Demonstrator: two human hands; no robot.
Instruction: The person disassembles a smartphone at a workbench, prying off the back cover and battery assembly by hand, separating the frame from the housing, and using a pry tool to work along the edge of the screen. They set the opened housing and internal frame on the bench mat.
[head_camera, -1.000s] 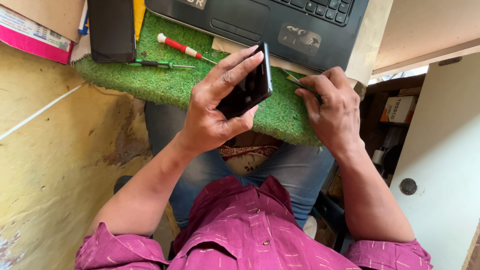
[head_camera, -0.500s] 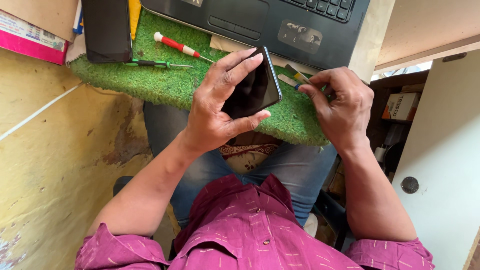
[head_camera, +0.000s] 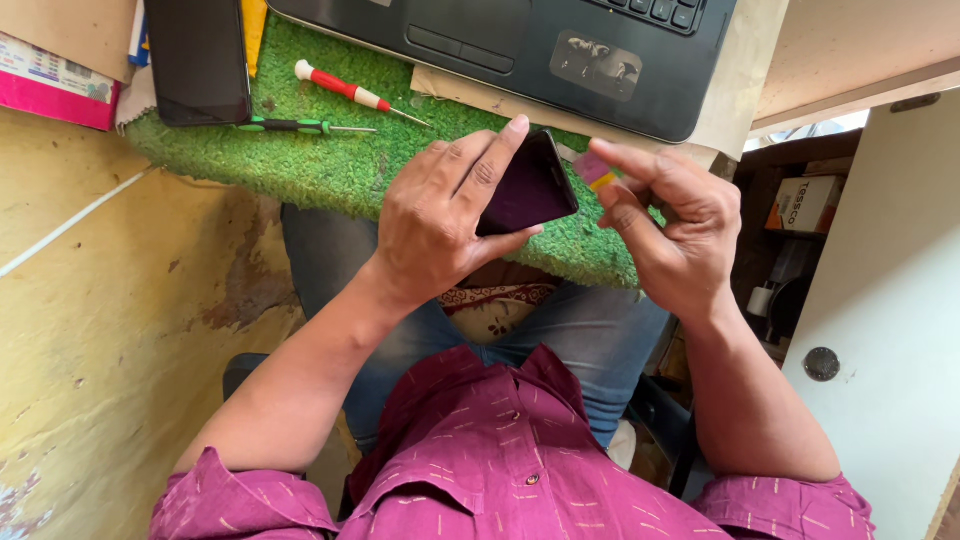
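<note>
Compared with half a second ago, the right hand (head_camera: 672, 232) has lifted from the green mat (head_camera: 330, 165) and now holds a small pink and yellow piece (head_camera: 598, 170), pinched between thumb and fingers, just beside the top edge of the dark phone (head_camera: 528, 186). Before, this hand was lower, with its fingers curled down on the mat. The left hand (head_camera: 440, 222) keeps the same grip: its fingers wrap around the phone and press it against the palm, above the near edge of the mat and over the person's lap.

Open room on the mat lies to the left of the hands. Further back are a red and white screwdriver (head_camera: 348, 92), a green screwdriver (head_camera: 295, 126) and a second black phone (head_camera: 197, 60). A dark laptop (head_camera: 560, 50) closes the far edge.

A flat pink package (head_camera: 55, 85) lies at the far left on the table. A small orange and white box (head_camera: 805, 203) stands on a shelf at the right.
</note>
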